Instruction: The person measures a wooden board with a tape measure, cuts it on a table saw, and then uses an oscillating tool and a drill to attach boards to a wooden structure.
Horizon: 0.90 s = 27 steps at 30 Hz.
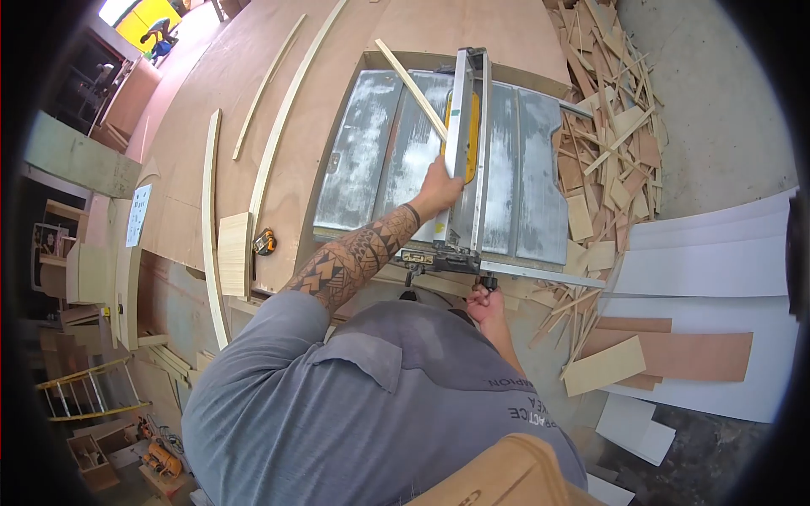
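In the large bench [481, 25] sits the saw [523, 169], and along its top stands the fence [456, 126], where my left hand [439, 187] rests on the metal, just beside the end of the strip [411, 88]; if it grips, I cannot tell. My right hand [487, 309] is curled on the small knob [488, 284] at the front. I think it is best to keep the fence straight and steady, and to work the knob gently.
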Each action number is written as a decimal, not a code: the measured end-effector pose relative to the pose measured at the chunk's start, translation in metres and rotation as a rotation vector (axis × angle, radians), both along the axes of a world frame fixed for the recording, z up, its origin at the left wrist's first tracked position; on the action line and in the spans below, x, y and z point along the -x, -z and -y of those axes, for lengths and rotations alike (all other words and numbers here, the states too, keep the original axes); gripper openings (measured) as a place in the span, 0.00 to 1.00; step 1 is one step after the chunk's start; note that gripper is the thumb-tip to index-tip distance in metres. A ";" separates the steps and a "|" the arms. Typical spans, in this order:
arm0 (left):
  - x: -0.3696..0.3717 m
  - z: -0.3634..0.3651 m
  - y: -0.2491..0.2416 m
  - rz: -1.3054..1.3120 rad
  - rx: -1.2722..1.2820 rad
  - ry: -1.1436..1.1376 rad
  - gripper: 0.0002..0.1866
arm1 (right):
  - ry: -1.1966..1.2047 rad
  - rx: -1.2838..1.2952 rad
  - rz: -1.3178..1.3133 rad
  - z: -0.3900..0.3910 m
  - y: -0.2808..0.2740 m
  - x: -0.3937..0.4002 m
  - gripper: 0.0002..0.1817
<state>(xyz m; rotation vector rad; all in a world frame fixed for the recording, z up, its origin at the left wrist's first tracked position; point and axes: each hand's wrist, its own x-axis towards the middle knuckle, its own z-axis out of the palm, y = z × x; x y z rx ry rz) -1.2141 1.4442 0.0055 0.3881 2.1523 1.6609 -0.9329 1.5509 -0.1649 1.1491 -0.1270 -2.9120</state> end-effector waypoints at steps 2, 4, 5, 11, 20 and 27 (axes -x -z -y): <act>0.006 -0.022 0.044 -0.131 0.175 -0.010 0.32 | -0.054 0.048 -0.137 -0.003 0.009 -0.001 0.24; -0.010 -0.033 0.035 -0.105 0.274 0.007 0.37 | 0.066 -0.292 0.264 0.021 -0.028 0.009 0.26; -0.015 -0.039 0.036 -0.136 0.321 -0.027 0.38 | 0.055 -0.360 0.463 0.022 -0.030 0.016 0.27; -0.037 -0.050 0.035 -0.215 0.429 -0.140 0.41 | 0.019 -0.761 0.248 0.012 0.035 -0.003 0.25; 0.022 0.277 0.062 -0.897 0.769 -0.668 0.39 | -0.158 -0.215 0.159 -0.030 0.066 -0.002 0.21; -0.030 0.440 0.044 -0.672 1.129 -0.250 0.36 | 0.015 -0.225 0.421 0.010 -0.011 0.008 0.30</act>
